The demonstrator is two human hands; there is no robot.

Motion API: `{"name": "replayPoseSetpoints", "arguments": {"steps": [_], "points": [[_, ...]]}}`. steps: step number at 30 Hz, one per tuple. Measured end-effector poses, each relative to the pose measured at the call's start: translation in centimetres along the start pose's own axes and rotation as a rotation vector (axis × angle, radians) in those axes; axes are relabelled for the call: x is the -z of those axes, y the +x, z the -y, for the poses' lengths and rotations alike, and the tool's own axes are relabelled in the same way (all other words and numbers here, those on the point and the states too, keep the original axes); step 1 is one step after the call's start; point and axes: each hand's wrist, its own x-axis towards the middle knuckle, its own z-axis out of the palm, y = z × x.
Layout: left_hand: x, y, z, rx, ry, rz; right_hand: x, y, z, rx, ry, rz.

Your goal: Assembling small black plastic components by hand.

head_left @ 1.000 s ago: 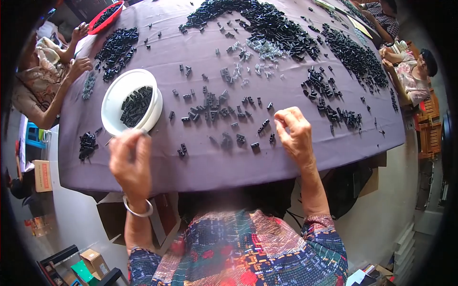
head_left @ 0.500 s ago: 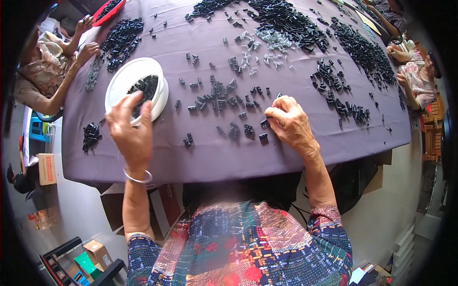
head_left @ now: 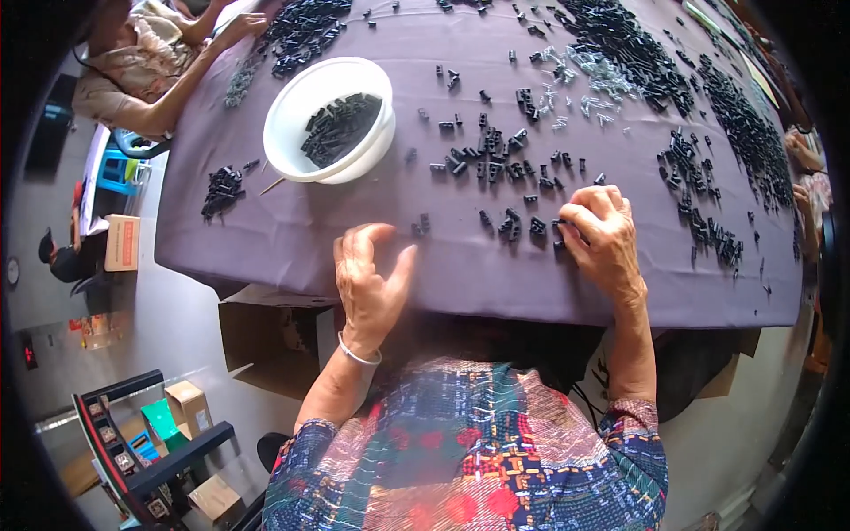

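Left hand (head_left: 365, 276): thumb and fingers apart, near front edge of tablecloth (head_left: 496, 283). Right hand (head_left: 604, 237): thumb and index pinched on small black part (head_left: 559, 222), beside loose black parts (head_left: 537, 227). White bowl (head_left: 376, 149): beyond left hand. Cardboard box (head_left: 121, 244): reddish marking, illegible.

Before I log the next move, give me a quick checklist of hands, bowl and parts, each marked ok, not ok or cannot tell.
1. Left hand free: ok; it is open, thumb apart from the fingers, nothing seen in it.
2. Right hand gripping the small black part: cannot tell; the fingertips are at it, but a firm pinch is not clear.
3. White bowl steady: ok; it stands upright on the cloth, black pieces inside.
4. Left hand clear of the bowl: ok; a gap shows.
5. Loose black cluster gathered up: not ok; it lies scattered.
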Motion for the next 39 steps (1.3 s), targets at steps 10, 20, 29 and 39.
{"name": "replayPoseSetpoints", "arguments": {"steps": [10, 20, 29, 39], "points": [[-2.1, 3.8, -0.1, -0.212, 0.051, 0.182, -0.6, -0.2, 0.4, -0.022, 0.003, -0.131], [-4.5, 4.4, -2.3, -0.302, -0.017, 0.218, -0.6, 0.1, 0.7, -0.037, -0.027, -0.091], [-4.8, 4.0, -1.9, -0.219, -0.089, 0.179, 0.9, 5.1, -7.7, -0.365, 0.026, -0.199], [-5.0, 4.0, -1.7, -0.218, -0.114, 0.180, -1.6, 8.2, -11.3, -0.153, -0.175, -0.077]]}}
